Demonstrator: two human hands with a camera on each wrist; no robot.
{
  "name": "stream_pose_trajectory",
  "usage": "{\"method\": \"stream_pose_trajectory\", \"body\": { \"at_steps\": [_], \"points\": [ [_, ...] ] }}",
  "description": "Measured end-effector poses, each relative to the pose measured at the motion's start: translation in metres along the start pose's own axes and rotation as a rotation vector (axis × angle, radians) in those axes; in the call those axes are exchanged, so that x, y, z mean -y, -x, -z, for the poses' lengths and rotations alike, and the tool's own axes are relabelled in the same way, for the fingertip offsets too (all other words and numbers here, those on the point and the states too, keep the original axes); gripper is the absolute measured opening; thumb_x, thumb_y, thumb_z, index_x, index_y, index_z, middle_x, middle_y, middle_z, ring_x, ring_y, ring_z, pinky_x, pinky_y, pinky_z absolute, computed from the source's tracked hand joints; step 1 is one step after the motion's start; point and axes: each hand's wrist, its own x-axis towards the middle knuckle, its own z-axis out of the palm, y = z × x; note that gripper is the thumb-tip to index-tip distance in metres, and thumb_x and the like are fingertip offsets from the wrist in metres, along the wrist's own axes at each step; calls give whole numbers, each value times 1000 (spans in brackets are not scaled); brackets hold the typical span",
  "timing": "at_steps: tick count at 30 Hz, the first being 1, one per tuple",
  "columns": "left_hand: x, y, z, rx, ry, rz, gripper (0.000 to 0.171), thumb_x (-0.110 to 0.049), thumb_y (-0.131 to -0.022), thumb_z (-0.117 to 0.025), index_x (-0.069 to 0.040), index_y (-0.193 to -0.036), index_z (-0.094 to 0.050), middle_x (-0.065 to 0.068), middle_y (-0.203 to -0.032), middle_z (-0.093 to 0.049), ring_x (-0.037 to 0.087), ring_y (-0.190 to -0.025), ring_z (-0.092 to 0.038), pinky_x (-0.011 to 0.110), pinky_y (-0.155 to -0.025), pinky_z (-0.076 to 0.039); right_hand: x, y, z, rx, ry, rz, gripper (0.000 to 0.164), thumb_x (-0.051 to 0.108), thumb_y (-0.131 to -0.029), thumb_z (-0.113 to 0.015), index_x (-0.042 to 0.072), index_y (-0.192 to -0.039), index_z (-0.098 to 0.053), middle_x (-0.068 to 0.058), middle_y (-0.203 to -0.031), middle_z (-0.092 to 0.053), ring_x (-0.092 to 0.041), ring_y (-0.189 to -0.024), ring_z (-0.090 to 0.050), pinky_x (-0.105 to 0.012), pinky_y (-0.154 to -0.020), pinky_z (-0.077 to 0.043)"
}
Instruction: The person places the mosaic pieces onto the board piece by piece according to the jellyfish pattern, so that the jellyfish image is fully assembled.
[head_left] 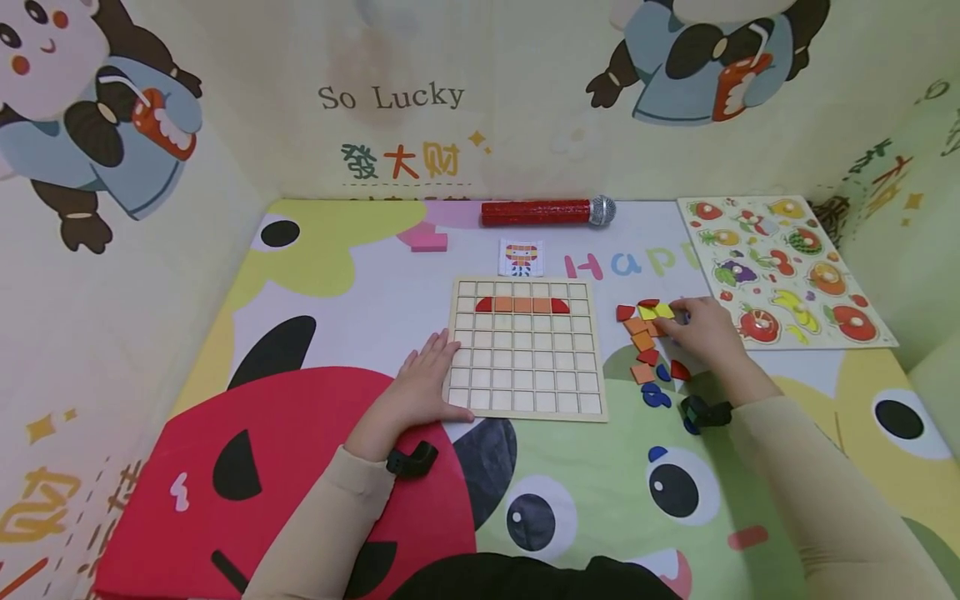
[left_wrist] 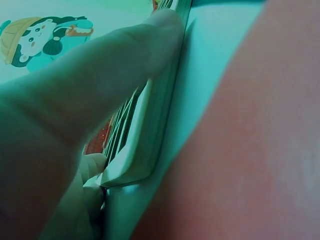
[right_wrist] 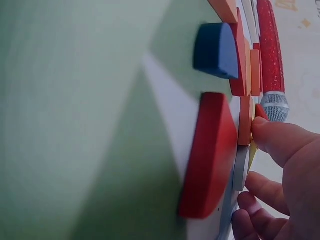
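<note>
A wooden grid board point(head_left: 525, 362) lies flat on the table. Its second row holds a red rounded piece point(head_left: 483, 305) at each end of several orange squares point(head_left: 522, 305). My left hand point(head_left: 420, 387) rests at the board's left edge, fingers spread, with the thumb along the lower corner. To the right is a loose group of red, orange, yellow and blue pieces. There my right hand point(head_left: 708, 333) pinches a yellow piece point(head_left: 664, 310) between thumb and forefinger. Close to the right wrist camera are a red piece point(right_wrist: 209, 155) and a blue piece point(right_wrist: 215, 50).
Behind the board lies a small pattern card point(head_left: 521, 258), with a red microphone point(head_left: 536, 212) farther back. A pink block point(head_left: 429, 242) sits back left. The fruit picture board point(head_left: 783, 271) lies at the far right. Several blue pieces point(head_left: 656, 396) lie near my right wrist.
</note>
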Motion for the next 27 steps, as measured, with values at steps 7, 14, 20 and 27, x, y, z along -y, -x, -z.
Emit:
{"method": "stream_pose_trajectory", "body": {
  "at_steps": [7,14,20,27],
  "points": [
    [-5,2,1,17,25,21,112,-46,-57,-80,-10,-144,-20,9,-153,-9,26,-141,-8,54,-111,-11,3,0,1,-4,11,-12,66,50,-87,-51,-3,-126,-45,-29,-123,-38,-42,-109,-34,-56,-89,-39],
    [0,3,3,50,11,16,120,-47,-57,-80,-12,-147,-9,5,-154,-6,24,-142,-4,51,-112,-10,3,1,2,1,3,-9,62,46,-88,-51,-3,-126,-46,-29,-122,-38,-42,-108,-34,-55,-88,-40],
    [7,4,6,67,17,14,120,-45,-57,-80,-17,-147,-7,-2,-154,-6,19,-142,-3,50,-113,-6,2,1,3,-2,-4,-3,59,43,-89,-50,-4,-125,-46,-30,-122,-37,-41,-106,-34,-54,-87,-41],
    [7,6,8,76,44,22,119,-45,-57,-80,-17,-147,-8,-2,-155,-5,25,-141,7,51,-112,-5,2,2,3,-3,-13,1,55,42,-89,-51,-2,-121,-49,-29,-122,-37,-39,-101,-35,-52,-86,-41]
  ]
}}
